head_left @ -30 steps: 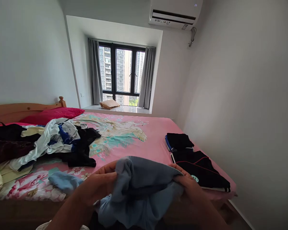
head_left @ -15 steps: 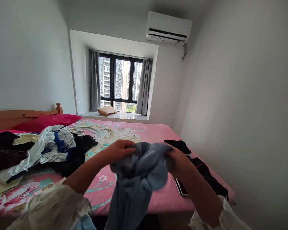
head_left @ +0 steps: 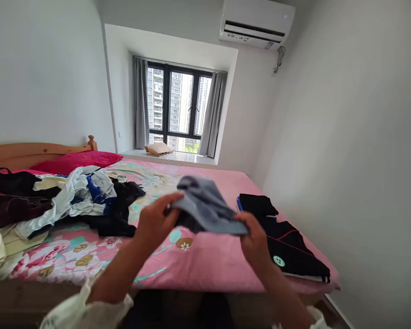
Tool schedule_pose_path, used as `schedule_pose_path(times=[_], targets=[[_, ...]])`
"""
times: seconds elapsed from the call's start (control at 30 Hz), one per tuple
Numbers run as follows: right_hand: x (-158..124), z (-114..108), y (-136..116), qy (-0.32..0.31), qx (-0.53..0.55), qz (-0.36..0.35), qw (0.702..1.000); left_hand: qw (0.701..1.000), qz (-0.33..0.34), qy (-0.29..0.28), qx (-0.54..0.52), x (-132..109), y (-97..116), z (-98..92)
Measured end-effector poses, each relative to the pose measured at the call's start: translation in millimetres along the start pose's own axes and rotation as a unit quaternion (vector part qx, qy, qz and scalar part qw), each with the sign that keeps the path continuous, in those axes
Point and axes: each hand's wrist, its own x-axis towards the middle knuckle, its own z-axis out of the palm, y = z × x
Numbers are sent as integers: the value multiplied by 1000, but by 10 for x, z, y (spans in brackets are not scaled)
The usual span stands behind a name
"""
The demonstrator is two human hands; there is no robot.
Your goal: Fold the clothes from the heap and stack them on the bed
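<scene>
A grey-blue garment point(head_left: 208, 205) is stretched between my hands over the near part of the bed, its far end blurred and flung up. My left hand point(head_left: 160, 214) pinches its left edge between thumb and fingers. Gripping the right corner is my right hand point(head_left: 253, 235), close to a stack of folded dark clothes. What kind of garment it is, I cannot make out.
A heap of mixed clothes point(head_left: 85, 196) lies on the left of the pink flowered bed sheet point(head_left: 205, 269). Folded black clothes point(head_left: 294, 251) rest along the right edge, with a smaller folded black pile point(head_left: 258, 204) behind. A red pillow point(head_left: 78, 161) sits by the wooden headboard point(head_left: 37, 153).
The garment hung down in a bunch before; now it is swung up and spread out flatter between my hands. My hands have moved apart, and the view has tilted down and shifted left.
</scene>
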Motion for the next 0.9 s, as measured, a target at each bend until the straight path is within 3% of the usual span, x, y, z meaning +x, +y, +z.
schedule_pose_path(times=[0.1,0.17,0.23,0.3,0.43,0.57,0.67,0.9], targets=[[-1156,82,611,-93,-13,192,977,978,-157,-120,-73,-1167,-744,488],[-1816,88,823,-119,-12,273,955,951,-233,-175,-103,-1893,-1077,698],[-2267,77,851,-107,-4,311,944,934,-270,-205,-112,-2428,-1233,760],[-2484,79,772,-86,6,325,942,929,-280,-224,-95,-2708,-1267,721],[-2484,141,608,-81,18,317,945,950,-220,-221,-9,-2778,-1231,681],[-2365,186,509,-95,17,283,954,975,-98,-175,99,-2839,-1142,846],[-2294,173,415,-101,29,276,955,976,-40,-177,122,-2933,-1058,967],[-2212,170,237,-65,78,387,917,972,-105,-167,125,-2869,-961,1061]])
